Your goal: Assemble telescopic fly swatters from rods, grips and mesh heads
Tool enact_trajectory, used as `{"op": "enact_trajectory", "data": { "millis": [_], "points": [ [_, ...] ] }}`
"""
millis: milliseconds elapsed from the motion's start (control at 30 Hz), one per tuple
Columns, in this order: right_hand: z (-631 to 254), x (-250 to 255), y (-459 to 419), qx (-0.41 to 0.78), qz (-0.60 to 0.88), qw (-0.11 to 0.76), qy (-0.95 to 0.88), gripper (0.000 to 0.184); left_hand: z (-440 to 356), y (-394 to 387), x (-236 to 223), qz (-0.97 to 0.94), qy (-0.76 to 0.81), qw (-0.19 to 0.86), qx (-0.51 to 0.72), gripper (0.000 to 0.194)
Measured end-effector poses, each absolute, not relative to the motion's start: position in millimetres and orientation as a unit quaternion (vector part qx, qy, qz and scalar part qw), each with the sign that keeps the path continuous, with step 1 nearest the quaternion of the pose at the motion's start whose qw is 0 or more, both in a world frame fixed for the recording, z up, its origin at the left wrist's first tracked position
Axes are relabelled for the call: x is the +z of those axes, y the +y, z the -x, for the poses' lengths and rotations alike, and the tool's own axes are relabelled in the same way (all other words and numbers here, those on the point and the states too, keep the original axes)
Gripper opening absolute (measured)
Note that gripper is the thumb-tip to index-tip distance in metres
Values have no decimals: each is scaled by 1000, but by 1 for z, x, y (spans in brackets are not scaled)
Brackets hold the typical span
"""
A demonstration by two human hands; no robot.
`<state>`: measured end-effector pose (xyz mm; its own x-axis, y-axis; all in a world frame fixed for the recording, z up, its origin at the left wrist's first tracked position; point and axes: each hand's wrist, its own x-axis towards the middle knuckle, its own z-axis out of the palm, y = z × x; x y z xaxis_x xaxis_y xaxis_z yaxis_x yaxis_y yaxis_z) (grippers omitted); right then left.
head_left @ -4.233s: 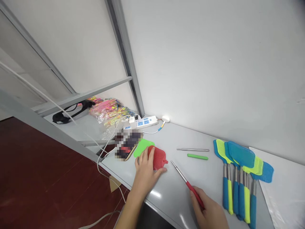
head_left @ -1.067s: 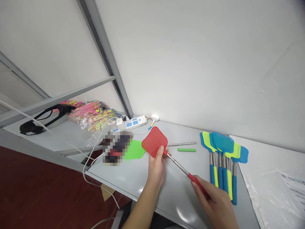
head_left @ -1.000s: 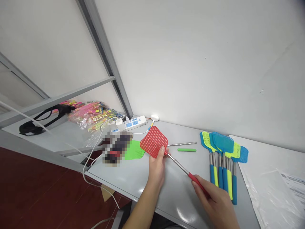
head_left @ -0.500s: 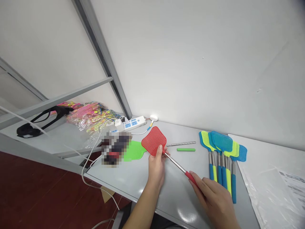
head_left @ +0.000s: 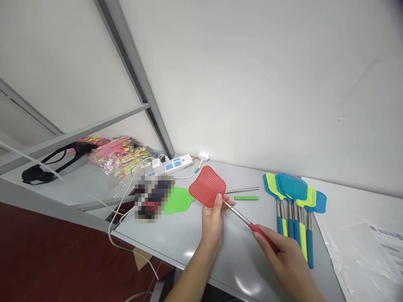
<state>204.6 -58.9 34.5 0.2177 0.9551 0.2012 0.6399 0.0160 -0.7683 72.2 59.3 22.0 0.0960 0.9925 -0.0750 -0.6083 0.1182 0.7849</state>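
A red mesh fly swatter head stands up above the table, its neck in my left hand. Its thin metal shaft runs down to a red grip, held by my right hand. Beyond the swatter lie a loose green mesh head, a bare metal rod and a green grip. Several finished blue and yellow fly swatters lie fanned out to the right of my right hand.
A pixelated object lies left of the green head. At the back are a white power strip and a plastic bag of colourful items. White cables trail over the grey table's left edge. A plastic sheet lies at right.
The red head, earlier flat under my left hand and apart from the shaft, now stands joined to it. Over the last moments both hands shifted slightly right.
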Motion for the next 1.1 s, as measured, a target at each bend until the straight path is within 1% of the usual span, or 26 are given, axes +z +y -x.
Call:
{"op": "enact_trajectory", "data": {
  "millis": [100, 200, 300, 367, 467, 533, 600, 700, 767, 867, 1000, 1100],
  "points": [
    [-203, 47, -53, 298, 658, 407, -559, 32, -70, 57, 28, -310, 326, 661, 601, 26],
    [-201, 52, -46, 371, 642, 427, -518, 34, -65, 56, 33, -310, 318, 651, 616, 24],
    [-200, 53, -42, 408, 630, 431, -501, 40, -59, 58, 35, -326, 325, 641, 614, 27],
    [-202, 55, -40, 414, 625, 418, -513, 41, -55, 60, 34, -345, 350, 633, 599, 29],
    [-203, 60, -40, 401, 625, 373, -556, 38, -47, 61, 30, -370, 384, 622, 573, 29],
    [-200, 64, -41, 371, 636, 330, -591, 34, -44, 60, 27, -375, 381, 628, 566, 28],
    [-193, 66, -39, 320, 657, 280, -623, 33, -42, 56, 26, -379, 367, 642, 557, 27],
    [-183, 65, -34, 226, 690, 198, -658, 31, -46, 48, 25, -424, 358, 657, 510, 24],
    [-178, 63, -29, 192, 695, 171, -671, 30, -51, 41, 23, -449, 346, 668, 482, 24],
    [-177, 61, -27, 193, 692, 186, -671, 32, -59, 30, 18, -427, 336, 689, 480, 26],
    [-175, 64, -33, 209, 680, 226, -665, 30, -66, 14, 14, -380, 346, 672, 533, 24],
    [-172, 65, -40, 180, 687, 215, -670, 27, -64, 11, 21, -334, 359, 651, 579, 26]
  ]
}}
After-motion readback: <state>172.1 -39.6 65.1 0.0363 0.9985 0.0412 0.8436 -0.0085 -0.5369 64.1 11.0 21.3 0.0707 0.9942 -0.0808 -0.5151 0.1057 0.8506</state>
